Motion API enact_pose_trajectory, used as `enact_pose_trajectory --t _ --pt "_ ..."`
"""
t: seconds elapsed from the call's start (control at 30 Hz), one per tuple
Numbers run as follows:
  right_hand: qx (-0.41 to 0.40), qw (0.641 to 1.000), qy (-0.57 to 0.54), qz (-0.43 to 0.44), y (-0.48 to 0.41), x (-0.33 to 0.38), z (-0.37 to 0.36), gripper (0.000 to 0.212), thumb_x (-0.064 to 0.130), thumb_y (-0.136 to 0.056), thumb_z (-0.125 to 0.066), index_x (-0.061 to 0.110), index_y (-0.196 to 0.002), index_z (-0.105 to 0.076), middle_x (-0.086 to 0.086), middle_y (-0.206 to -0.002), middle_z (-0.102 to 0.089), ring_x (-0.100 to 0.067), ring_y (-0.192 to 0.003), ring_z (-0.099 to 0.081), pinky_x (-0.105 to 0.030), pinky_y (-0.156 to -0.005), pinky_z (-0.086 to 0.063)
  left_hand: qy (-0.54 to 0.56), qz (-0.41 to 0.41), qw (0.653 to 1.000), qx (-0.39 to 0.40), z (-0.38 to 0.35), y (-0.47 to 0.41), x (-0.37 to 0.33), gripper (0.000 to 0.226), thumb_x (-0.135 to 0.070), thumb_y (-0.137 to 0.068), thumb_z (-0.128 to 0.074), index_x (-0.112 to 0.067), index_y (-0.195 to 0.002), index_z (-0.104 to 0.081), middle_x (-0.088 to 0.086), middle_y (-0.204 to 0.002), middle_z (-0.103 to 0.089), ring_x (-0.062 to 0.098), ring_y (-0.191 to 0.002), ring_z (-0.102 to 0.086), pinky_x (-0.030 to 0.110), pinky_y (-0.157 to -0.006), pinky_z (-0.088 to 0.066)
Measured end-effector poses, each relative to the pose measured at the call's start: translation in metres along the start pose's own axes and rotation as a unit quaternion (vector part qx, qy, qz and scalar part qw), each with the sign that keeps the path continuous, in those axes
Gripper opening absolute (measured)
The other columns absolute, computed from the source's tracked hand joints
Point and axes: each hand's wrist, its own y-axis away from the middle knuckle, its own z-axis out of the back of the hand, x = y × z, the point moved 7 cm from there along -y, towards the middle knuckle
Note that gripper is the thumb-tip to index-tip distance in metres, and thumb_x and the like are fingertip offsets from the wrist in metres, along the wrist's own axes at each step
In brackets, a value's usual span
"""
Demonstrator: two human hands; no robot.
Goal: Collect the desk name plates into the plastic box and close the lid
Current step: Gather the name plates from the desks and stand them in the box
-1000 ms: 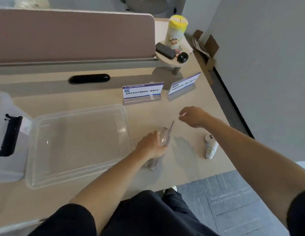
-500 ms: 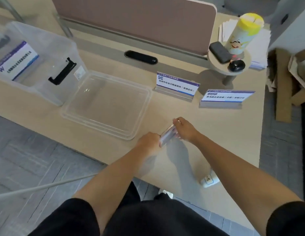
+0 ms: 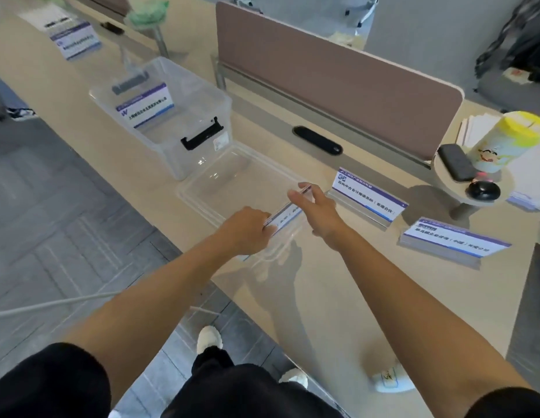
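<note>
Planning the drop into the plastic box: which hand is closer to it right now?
Left. The left hand holds the name plate's near end, on the side toward the plastic box; the right hand pinches its far end, farther from the box.

I hold a name plate (image 3: 285,214) between my left hand (image 3: 247,229) and right hand (image 3: 318,206), over the lid (image 3: 208,188) on the worktop (image 3: 338,297). The open box (image 3: 175,116) beside it already contains one plate (image 3: 145,105). Two plates (image 3: 368,196) (image 3: 452,241) stand to my right.
</note>
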Motion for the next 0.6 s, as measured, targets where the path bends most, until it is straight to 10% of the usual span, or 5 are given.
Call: enact_pose_trajectory --t 0.13,0.27,0.43,0.6 --pt "0.026 0.996 -0.085 0.021 -0.007 0.046 -0.047 0.051 0.057 -0.083 -0.066 0.036 -0.127 -0.05 -0.002 -0.126 -0.054 -0.022 -0.108 -0.054 -0.05 -0.093 -0.052 0.035 0.005 0.999 -0.04 0.034 0.009 0.045 0.027 -0.034 -0.1 -0.041 -0.015 -0.098 -0.06 0.0 -0.07 -0.053 0.021 -0.063 -0.055 0.033 -0.057 -0.046" --pt "0.007 0.992 -0.107 0.06 -0.018 0.101 -0.082 0.029 0.038 -0.085 -0.072 0.025 -0.108 -0.061 0.002 -0.1 -0.063 -0.015 -0.084 -0.061 -0.041 -0.085 -0.058 0.034 -0.023 0.993 -0.107 0.075 0.018 0.093 0.019 -0.032 -0.098 -0.044 -0.021 -0.084 -0.05 -0.005 -0.072 -0.05 0.027 -0.077 -0.06 0.032 -0.064 -0.039" --pt "-0.033 0.992 -0.048 0.115 -0.043 0.169 -0.132 0.023 0.04 -0.083 -0.072 0.03 -0.102 -0.063 0.003 -0.102 -0.067 -0.014 -0.086 -0.061 -0.037 -0.087 -0.05 0.25 -0.057 0.962 -0.093 0.112 0.03 0.181 0.047 -0.05 -0.094 -0.054 -0.028 -0.135 -0.055 -0.007 -0.139 -0.054 0.012 -0.126 -0.05 0.033 -0.105 -0.041" --pt "-0.026 0.991 -0.077 0.107 -0.062 0.219 -0.166 0.025 0.041 -0.084 -0.071 0.031 -0.106 -0.065 0.005 -0.097 -0.063 -0.023 -0.087 -0.058 -0.049 -0.088 -0.055 0.28 -0.116 0.952 -0.047 0.125 0.034 0.246 0.064 -0.054 -0.087 -0.061 -0.045 -0.145 -0.036 -0.018 -0.149 -0.037 0.005 -0.133 -0.039 0.041 -0.112 -0.037"
